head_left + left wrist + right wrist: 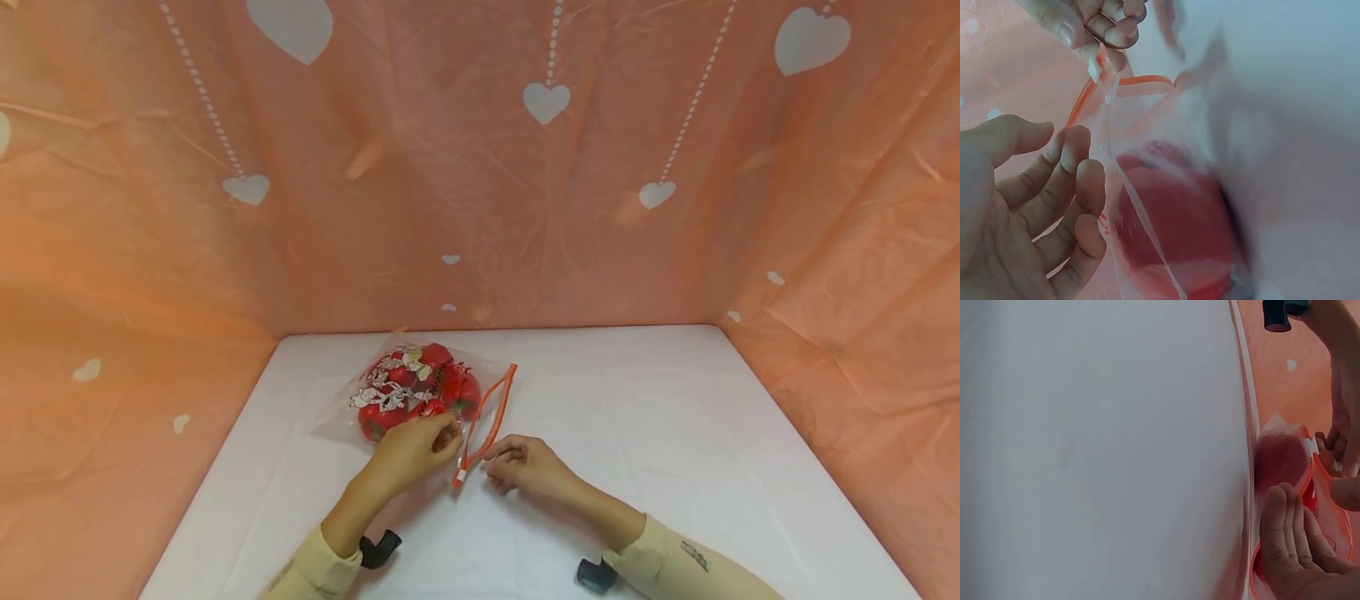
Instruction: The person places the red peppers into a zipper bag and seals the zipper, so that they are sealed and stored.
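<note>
A clear zip bag (341, 408) with printed white and black figures lies at the table's back left. Inside are several red, rounded vegetables or fruits (461, 392) with bits of green; their exact kind is unclear. The bag's orange zip edge (504, 400) gapes toward the right, and a white slider (461, 476) sits at its near end. My left hand (416, 450) is at the bag's near side, its loosely bent fingers (1088, 181) against the plastic in the left wrist view. Just right of the slider is my right hand (532, 468), fingers relaxed, gripping nothing visible.
A white cloth covers the table (637, 392). Orange curtains (480, 183) with white hearts stand around its back and sides. Dark wrist-worn devices (381, 550) show beside both sleeves.
</note>
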Demonstrator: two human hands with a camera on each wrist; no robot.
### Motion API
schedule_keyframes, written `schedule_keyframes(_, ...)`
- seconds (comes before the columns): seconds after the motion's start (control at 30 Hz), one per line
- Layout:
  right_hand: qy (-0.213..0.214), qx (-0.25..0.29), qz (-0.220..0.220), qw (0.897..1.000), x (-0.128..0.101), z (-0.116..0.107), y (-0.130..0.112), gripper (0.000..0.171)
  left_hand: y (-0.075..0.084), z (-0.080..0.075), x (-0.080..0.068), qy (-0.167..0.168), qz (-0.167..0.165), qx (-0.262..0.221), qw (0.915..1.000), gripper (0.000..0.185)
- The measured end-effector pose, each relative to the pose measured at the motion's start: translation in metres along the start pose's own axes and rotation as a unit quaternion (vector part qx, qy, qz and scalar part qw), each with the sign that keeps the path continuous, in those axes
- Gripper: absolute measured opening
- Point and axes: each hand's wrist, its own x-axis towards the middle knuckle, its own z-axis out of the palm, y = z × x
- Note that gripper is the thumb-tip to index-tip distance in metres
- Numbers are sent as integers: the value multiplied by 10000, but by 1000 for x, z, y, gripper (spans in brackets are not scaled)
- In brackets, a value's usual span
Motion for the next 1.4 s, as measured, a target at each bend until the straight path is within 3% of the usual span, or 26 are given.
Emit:
schedule_keyframes(0.4,-136,-177,-37,9997,-2,7,1,24,-11,-1,-28,-184,108,-294,9993,9)
schedule_keyframes(0.6,-170,-255,-48,9995,2,11,2,20,-15,-1,-39,-213,-44,-267,9994,11)
schedule_keyframes(0.9,-254,-24,-13,9997,6,21,3,20,-28,-2,-55,-797,-308,-652,9942,6)
schedule_keyframes(1.1,-228,86,2,9997,7,25,3,22,-34,0,-59,-1002,-155,-1097,9888,12)
schedule_keyframes(1.4,-316,543,177,9979,11,28,6,24,-40,9,-59,-1032,-123,-1318,9858,16)
